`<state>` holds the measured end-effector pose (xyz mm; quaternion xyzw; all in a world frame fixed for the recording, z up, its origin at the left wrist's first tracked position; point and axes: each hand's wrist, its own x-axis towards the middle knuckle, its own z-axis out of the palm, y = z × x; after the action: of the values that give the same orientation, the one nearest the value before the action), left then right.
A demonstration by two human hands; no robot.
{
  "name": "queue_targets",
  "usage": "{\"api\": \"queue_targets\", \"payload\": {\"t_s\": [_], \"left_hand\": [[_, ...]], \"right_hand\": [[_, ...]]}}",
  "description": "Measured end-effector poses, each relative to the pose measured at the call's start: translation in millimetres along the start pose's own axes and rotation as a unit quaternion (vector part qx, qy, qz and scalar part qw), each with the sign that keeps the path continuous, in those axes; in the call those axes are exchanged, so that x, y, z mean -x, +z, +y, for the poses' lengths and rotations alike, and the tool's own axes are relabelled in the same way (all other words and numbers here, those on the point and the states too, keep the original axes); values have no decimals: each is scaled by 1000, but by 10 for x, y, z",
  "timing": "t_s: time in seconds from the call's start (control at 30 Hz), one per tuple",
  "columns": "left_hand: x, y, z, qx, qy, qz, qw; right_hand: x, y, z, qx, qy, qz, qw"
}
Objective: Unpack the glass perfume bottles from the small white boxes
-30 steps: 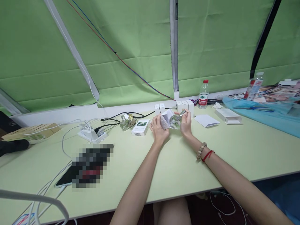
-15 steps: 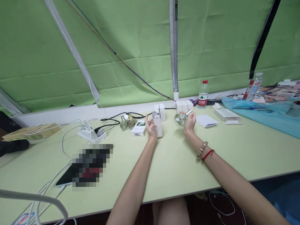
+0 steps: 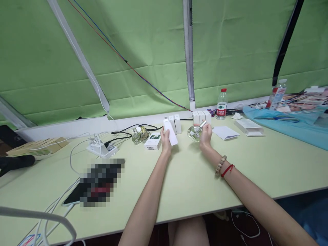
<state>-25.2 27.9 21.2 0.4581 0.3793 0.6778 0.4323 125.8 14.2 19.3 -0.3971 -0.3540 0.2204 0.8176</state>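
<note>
My left hand [image 3: 166, 140] is closed around a slim white box [image 3: 171, 134], which tilts with its upper end leaning left. In my right hand [image 3: 205, 136] is a clear glass perfume bottle [image 3: 194, 133] with a silver cap, its round body pointing left above the table. Two small white boxes [image 3: 177, 124] stand upright just behind the left hand. To its left lies a flat white box [image 3: 153, 141] with a green picture and a barcode. Glass bottles [image 3: 140, 135] with gold and white tops sit beyond that box.
Several small white boxes [image 3: 201, 117] stand at the back by the wall. A water bottle [image 3: 221, 104], a folded white card [image 3: 225, 132] and an open white box [image 3: 249, 127] are to the right. A power strip [image 3: 102, 149] and a tablet [image 3: 74, 192] with cables lie left.
The slim white box has gone from nearly upright with its top end open to tilted, showing a plain face. The perfume bottle has shifted slightly left.
</note>
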Motion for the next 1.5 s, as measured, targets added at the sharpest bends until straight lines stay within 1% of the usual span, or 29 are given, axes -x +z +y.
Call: {"api": "queue_targets", "payload": {"t_s": [0.03, 0.07, 0.1, 0.17, 0.23, 0.27, 0.33, 0.4, 0.47, 0.57, 0.67, 0.73, 0.8, 0.87, 0.93, 1.0, 1.07, 1.2, 1.3, 1.4, 1.5], "left_hand": [[27, 7, -9, -86, 48, -1, 995], [58, 11, -12, -166, 103, -1, 981], [92, 14, -11, -238, 160, -6, 958], [158, 23, -1, -343, 259, -32, 902], [209, 44, 7, -403, 319, -66, 855], [228, 60, 6, -419, 336, -81, 840], [259, 104, -8, -429, 354, -102, 825], [288, 153, -35, -419, 357, -111, 827], [318, 195, -64, -397, 358, -111, 838], [358, 231, -96, -375, 361, -110, 847], [380, 240, -115, -374, 371, -120, 841], [386, 239, -128, -368, 385, -128, 837], [389, 236, -147, -358, 393, -136, 836], [392, 233, -169, -346, 389, -140, 842], [397, 232, -189, -336, 378, -136, 852], [401, 232, -204, -333, 369, -125, 859], [404, 233, -218, -337, 368, -115, 859], [394, 236, -260, -338, 390, -103, 850], [383, 240, -298, -330, 414, -102, 842], [389, 248, -298, -332, 429, -106, 833], [409, 261, -247, -340, 425, -116, 831]], "right_hand": [[15, 3, -34, 6, -10, 2, 1000], [36, 8, -79, 12, -23, 4, 1000], [64, 14, -134, 19, -42, 7, 999], [132, 26, -262, 35, -93, 4, 995], [207, 37, -387, 59, -152, -17, 986], [242, 41, -438, 70, -178, -34, 981], [293, 47, -509, 92, -219, -83, 968], [313, 50, -540, 101, -244, -129, 956], [300, 49, -550, 102, -257, -152, 949], [244, 40, -562, 103, -270, -135, 948], [209, 28, -570, 91, -285, -118, 947], [219, 20, -560, 102, -286, -132, 943], [249, 13, -539, 136, -284, -164, 935], [279, 6, -520, 165, -290, -196, 922], [294, 1, -514, 183, -303, -209, 912], [289, -2, -521, 197, -313, -197, 908], [269, -1, -536, 204, -313, -181, 910], [220, 10, -551, 177, -303, -169, 921], [191, 18, -529, 168, -305, -163, 923], [173, 15, -489, 199, -303, -156, 919], [163, 3, -454, 238, -319, -152, 905]]}}
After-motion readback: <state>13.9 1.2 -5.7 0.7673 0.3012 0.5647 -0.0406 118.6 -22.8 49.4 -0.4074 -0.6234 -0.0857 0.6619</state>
